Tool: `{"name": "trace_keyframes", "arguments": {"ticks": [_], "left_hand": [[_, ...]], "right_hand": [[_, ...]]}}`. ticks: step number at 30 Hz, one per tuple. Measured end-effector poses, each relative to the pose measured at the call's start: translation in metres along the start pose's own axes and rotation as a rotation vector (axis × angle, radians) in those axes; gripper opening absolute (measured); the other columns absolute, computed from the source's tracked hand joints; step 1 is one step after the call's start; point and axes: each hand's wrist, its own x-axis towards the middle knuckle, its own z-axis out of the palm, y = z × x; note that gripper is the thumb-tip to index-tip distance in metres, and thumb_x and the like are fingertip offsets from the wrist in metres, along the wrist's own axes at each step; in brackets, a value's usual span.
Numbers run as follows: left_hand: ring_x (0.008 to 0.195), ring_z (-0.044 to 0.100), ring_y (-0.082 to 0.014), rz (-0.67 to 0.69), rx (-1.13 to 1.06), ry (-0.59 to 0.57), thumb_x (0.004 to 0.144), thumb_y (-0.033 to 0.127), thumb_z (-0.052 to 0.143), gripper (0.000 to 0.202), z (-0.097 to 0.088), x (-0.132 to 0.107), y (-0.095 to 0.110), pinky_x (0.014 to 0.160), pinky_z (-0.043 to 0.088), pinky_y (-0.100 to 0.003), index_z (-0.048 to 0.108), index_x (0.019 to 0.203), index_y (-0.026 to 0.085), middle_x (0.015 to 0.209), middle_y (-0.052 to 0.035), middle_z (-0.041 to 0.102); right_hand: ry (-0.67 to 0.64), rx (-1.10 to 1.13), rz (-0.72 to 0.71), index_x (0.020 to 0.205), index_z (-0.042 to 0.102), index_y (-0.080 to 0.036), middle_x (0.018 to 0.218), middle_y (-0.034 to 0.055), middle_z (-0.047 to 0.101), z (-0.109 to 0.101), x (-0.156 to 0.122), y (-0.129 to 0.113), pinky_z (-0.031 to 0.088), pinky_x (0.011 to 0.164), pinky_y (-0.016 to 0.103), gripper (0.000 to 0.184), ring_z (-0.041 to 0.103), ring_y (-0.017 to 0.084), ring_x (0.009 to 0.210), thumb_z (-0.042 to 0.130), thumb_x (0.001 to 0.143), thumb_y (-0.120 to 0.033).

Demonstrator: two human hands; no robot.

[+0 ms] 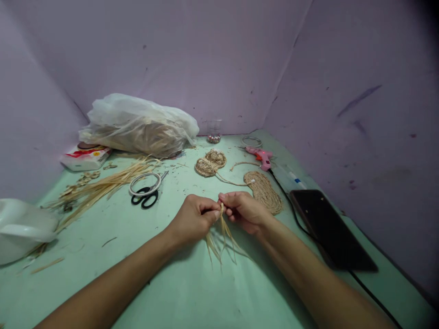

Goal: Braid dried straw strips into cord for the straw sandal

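Observation:
Near the middle of the table, my left hand (199, 217) and my right hand (243, 211) meet, thumbs and fingertips closed in a pinch. Between them they hold a short braid of straw-coloured fibre (222, 209). Its loose strands hang down and fan out toward me below the fingers. Beyond my right hand lies a sole-shaped coiled braid mat (264, 192). A thin cord runs from that mat to a pair of small coiled woven pieces (210, 163) farther back. Part of the held braid is hidden by my fingers.
Left are black-handled scissors (144, 197), a pale ring (146, 184), loose straw strands (106, 180) and a white jug (24, 230). A stuffed plastic bag (140, 123) and bead cup (214, 132) stand behind. Right are a pink glue gun (260, 156), its black cord and a phone (332, 228).

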Motion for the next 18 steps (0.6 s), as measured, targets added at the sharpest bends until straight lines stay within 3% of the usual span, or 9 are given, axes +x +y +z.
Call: {"name": "trace_keyframes", "arguments": {"ticks": [4,8,11,15,18], "left_hand": [[0.062,0.052,-0.0151,0.032,-0.102,-0.027,0.062,0.020,0.055,0.014,-0.002,-0.002,0.001,0.057,0.039,-0.023,0.062,0.053,0.012,0.054,-0.0028,0.056],[0.052,0.047,-0.0100,-0.034,-0.202,0.124,0.062,0.019,0.055,0.013,0.001,0.004,-0.004,0.054,0.037,-0.022,0.061,0.055,0.011,0.051,-0.0008,0.055],[0.049,0.046,-0.0098,-0.098,-0.258,0.209,0.060,0.021,0.056,0.013,0.001,0.010,-0.008,0.053,0.037,-0.023,0.061,0.057,0.010,0.052,-0.0022,0.056],[0.046,0.042,-0.0081,-0.159,-0.260,0.253,0.058,0.021,0.056,0.012,0.000,0.012,-0.011,0.047,0.033,-0.021,0.060,0.057,0.009,0.048,-0.0007,0.053],[0.041,0.033,-0.0049,-0.190,-0.225,0.253,0.057,0.021,0.057,0.012,0.001,0.012,-0.013,0.042,0.024,-0.018,0.058,0.053,0.009,0.043,0.0028,0.046]], "right_hand": [[-0.122,0.139,0.171,0.048,0.053,-0.011,0.038,-0.0043,0.042,-0.001,0.001,0.001,0.024,0.033,0.013,0.022,0.031,0.002,0.033,0.056,0.068,-0.020],[-0.129,0.089,-0.005,0.062,0.057,-0.013,0.053,-0.0003,0.053,0.001,-0.003,-0.001,0.040,0.048,0.018,0.023,0.047,0.006,0.046,0.056,0.072,-0.034],[-0.185,0.056,-0.012,0.070,0.058,-0.013,0.063,0.0035,0.058,0.006,-0.010,-0.004,0.043,0.057,0.023,0.022,0.052,0.009,0.054,0.056,0.072,-0.035],[-0.155,-0.011,-0.004,0.066,0.055,-0.013,0.057,0.0002,0.052,0.011,-0.015,-0.006,0.038,0.050,0.021,0.010,0.047,0.008,0.048,0.059,0.067,-0.023],[-0.070,-0.152,-0.037,0.058,0.050,-0.014,0.046,-0.0048,0.041,0.011,-0.013,-0.003,0.022,0.038,0.018,0.013,0.032,0.004,0.039,0.057,0.067,-0.021]]}}
